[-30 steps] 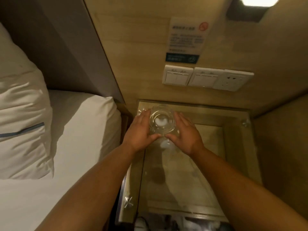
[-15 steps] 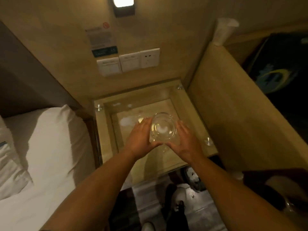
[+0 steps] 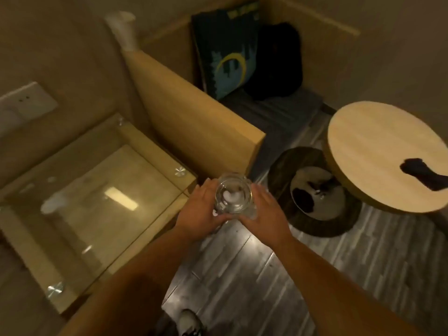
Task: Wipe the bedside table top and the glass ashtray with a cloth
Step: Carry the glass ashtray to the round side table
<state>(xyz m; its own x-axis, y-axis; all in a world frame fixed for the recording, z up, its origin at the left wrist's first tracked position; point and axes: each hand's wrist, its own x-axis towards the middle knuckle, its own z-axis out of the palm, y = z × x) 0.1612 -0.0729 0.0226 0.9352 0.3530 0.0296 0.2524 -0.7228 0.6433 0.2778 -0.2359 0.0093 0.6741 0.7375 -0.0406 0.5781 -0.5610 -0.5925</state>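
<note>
Here, both hands cup a clear round glass ashtray point(image 3: 234, 196) in mid-air above the grey plank floor point(image 3: 242, 267), just right of the glass-topped wooden bedside table point(image 3: 80, 197). Left hand point(image 3: 200, 215) & right hand point(image 3: 265, 214) press vs. its opposite sides, palms inward, fingers wrapped on the glass. Round light-wood table point(image 3: 378, 151) at right, w/ a dark round bin point(image 3: 315, 190) beside it.

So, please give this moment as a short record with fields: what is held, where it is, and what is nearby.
held: glass ashtray
hands: left hand and right hand cup its sides
position: over the floor, past the bedside table corner
nearby: bin, round table
cloth: none seen
</note>
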